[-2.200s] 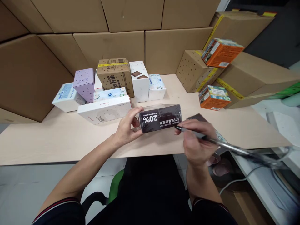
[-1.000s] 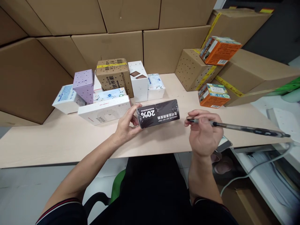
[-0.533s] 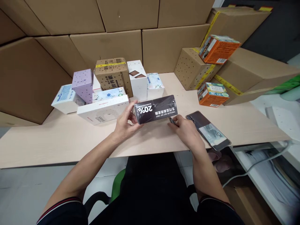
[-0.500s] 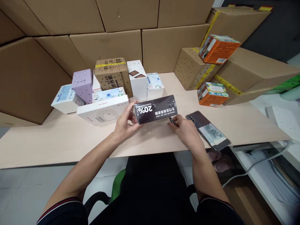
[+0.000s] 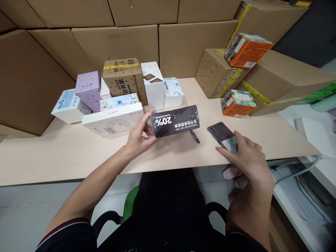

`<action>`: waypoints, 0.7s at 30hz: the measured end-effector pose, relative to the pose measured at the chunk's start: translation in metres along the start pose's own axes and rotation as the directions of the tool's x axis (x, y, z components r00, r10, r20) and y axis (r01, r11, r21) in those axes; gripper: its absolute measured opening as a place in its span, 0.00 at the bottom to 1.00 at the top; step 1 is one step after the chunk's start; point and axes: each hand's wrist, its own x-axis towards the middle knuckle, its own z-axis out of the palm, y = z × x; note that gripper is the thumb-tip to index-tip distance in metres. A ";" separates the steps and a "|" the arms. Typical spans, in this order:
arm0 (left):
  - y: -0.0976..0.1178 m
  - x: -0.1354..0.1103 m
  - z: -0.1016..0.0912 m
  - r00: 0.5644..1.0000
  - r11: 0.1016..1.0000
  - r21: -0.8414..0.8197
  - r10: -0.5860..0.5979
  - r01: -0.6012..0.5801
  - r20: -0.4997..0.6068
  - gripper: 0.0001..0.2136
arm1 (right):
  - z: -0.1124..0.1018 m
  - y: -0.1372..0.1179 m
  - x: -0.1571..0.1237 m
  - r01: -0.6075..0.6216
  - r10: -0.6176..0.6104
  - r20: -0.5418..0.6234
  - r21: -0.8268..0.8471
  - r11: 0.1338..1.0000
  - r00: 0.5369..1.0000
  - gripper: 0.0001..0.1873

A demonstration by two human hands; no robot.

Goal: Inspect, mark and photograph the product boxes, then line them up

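My left hand (image 5: 138,134) grips the left end of a black shrink-wrapped box (image 5: 175,120) printed "20%", held just above the pale wooden table (image 5: 65,154). A black pen (image 5: 194,136) lies on the table under the box's right end, with no hand on it. My right hand (image 5: 248,159) lies over the near end of a dark smartphone (image 5: 222,134) at the table's front edge, fingers curled round it.
Several small boxes stand behind the black one: a long white box (image 5: 112,119), a purple one (image 5: 88,89), a brown carton (image 5: 125,78). Two orange boxes (image 5: 237,103) sit at right among large cardboard cartons (image 5: 183,49) that wall the table.
My right hand put the pen down beside the black box, then moved right and closed on the phone. The left hand kept hold of the box.
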 end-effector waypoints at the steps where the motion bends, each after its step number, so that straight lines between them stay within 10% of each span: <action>1: 0.000 0.000 0.000 1.000 1.000 0.003 0.000 0.000 -0.002 0.41 | 0.003 0.005 0.001 0.032 -0.032 0.002 0.022 0.999 0.999 0.45; 7: 0.000 0.000 0.002 1.000 1.000 0.022 0.011 -0.011 -0.014 0.42 | 0.018 0.007 0.008 0.157 -0.136 -0.209 0.092 0.983 0.968 0.42; 11: 0.000 0.001 0.002 0.999 0.999 0.031 0.022 -0.021 -0.026 0.41 | 0.016 -0.003 0.004 0.060 0.079 -0.329 0.393 0.918 0.941 0.46; 13: 0.000 0.001 0.002 1.000 0.999 0.030 0.019 -0.018 -0.022 0.40 | 0.011 -0.011 -0.002 0.019 0.267 -0.287 0.713 0.701 0.920 0.45; 15: 0.000 0.001 0.002 1.000 0.999 0.037 0.010 -0.009 -0.018 0.40 | 0.002 -0.023 -0.014 0.054 0.309 -0.147 0.956 0.290 0.940 0.39; 18: 0.000 0.001 0.001 1.000 0.999 0.052 0.007 -0.006 -0.020 0.40 | -0.014 -0.050 -0.035 -0.018 0.030 0.028 0.954 -0.298 0.999 0.34; 21: 0.000 0.001 0.001 1.000 0.998 0.060 0.010 -0.008 -0.022 0.40 | -0.023 -0.084 -0.053 -0.387 -0.391 0.189 0.759 -0.524 0.901 0.33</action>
